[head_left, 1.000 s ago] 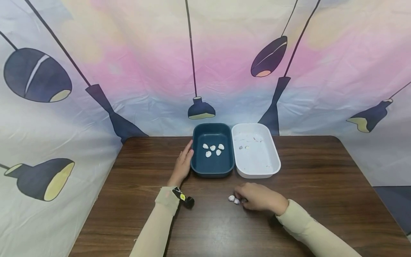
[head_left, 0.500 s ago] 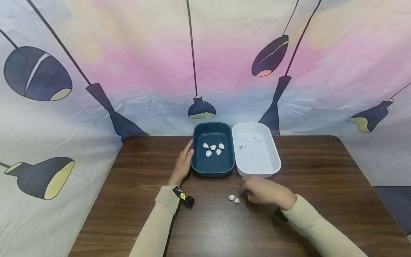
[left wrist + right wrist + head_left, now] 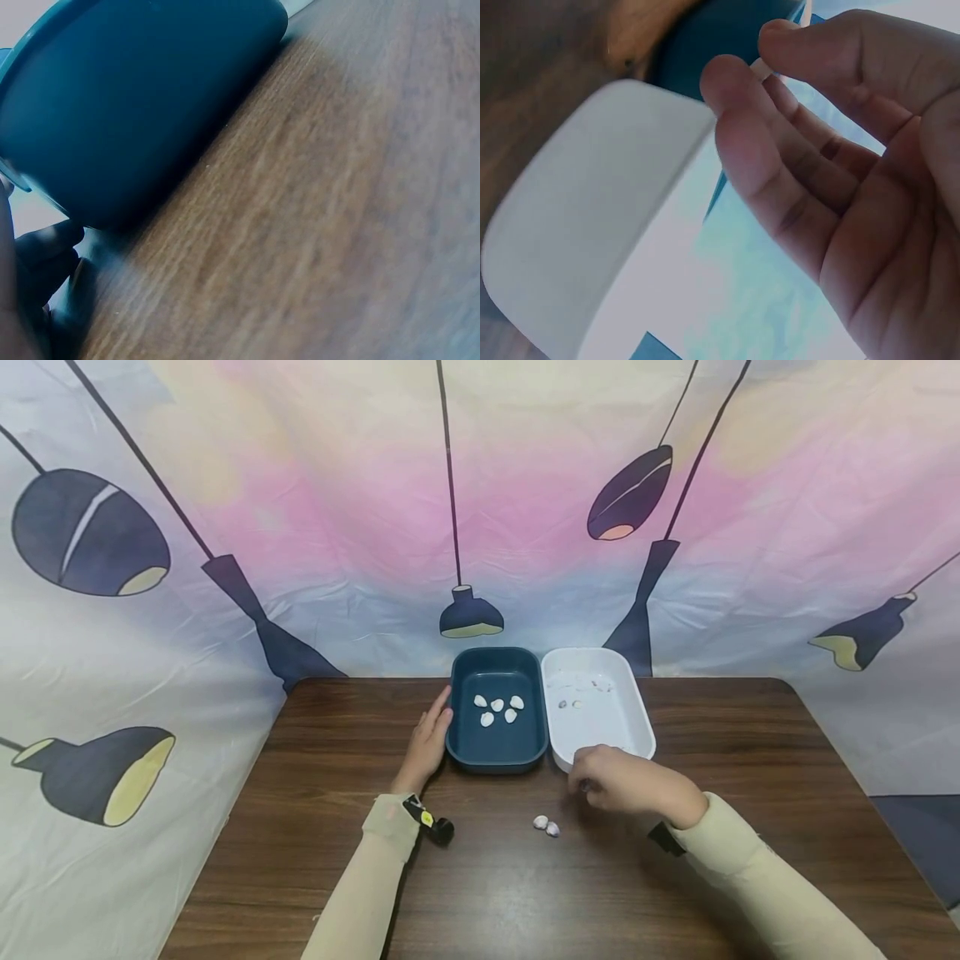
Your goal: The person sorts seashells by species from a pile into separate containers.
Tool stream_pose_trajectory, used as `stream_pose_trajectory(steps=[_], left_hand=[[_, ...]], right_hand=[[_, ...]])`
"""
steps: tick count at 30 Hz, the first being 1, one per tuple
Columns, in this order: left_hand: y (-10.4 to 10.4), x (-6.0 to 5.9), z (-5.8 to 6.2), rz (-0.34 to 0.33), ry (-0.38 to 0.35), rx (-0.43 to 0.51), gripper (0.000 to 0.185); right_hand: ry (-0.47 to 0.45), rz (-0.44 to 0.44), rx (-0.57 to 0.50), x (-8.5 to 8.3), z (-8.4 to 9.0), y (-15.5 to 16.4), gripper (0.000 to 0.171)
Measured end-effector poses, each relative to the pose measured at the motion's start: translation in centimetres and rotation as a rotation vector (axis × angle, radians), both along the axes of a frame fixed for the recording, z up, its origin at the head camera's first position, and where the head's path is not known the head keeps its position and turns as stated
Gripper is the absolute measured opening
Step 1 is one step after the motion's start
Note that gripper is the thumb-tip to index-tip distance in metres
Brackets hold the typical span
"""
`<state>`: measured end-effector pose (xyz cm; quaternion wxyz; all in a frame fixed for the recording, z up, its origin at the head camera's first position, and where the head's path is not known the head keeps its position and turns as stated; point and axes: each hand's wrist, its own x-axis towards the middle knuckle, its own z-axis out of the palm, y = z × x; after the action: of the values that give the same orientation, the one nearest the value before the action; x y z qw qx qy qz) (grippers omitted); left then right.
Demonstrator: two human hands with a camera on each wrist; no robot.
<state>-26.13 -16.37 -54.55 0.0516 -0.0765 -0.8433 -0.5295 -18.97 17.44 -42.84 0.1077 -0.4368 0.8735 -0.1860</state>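
Note:
My right hand (image 3: 621, 781) hovers at the near edge of the white tray (image 3: 641, 745), pinching a small shell (image 3: 761, 70) between thumb and fingertips. Only a pale sliver of that shell shows. Against the left side of the dark teal tray (image 3: 497, 756) rests my left hand (image 3: 426, 739), its fingers extended along the wall. Several white shells (image 3: 497, 704) lie inside the teal tray. Two purplish-white shells sit together on the table in front of the trays, a left one (image 3: 540, 822) and a right one (image 3: 553, 829). The white tray contains two tiny pieces (image 3: 577, 703) and some specks.
Both trays stand side by side at the back of the brown wooden table (image 3: 480, 893). Behind the table hangs a cloth backdrop (image 3: 360, 527) printed with lamps. A strapped black wrist camera (image 3: 442, 832) sits on the left wrist.
From beside the two table shells, my right hand has lifted away with a shell and moved up and right to the white tray's near edge. The left hand stays put.

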Motion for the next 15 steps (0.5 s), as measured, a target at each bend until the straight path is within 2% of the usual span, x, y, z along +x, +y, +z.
stream_pose_trajectory(steps=[9, 15], left_hand=[[-0.1, -0.2, -0.1, 0.003, -0.004, 0.01, 0.055], [-0.1, -0.2, -0.3, -0.003, 0.003, 0.006, 0.054]], right_hand=[[0.033, 0.015, -0.016, -1.2, 1.4, 0.4, 0.027], [0.022, 0.0, -0.016, -3.0, 1.8, 0.9, 0.027]])
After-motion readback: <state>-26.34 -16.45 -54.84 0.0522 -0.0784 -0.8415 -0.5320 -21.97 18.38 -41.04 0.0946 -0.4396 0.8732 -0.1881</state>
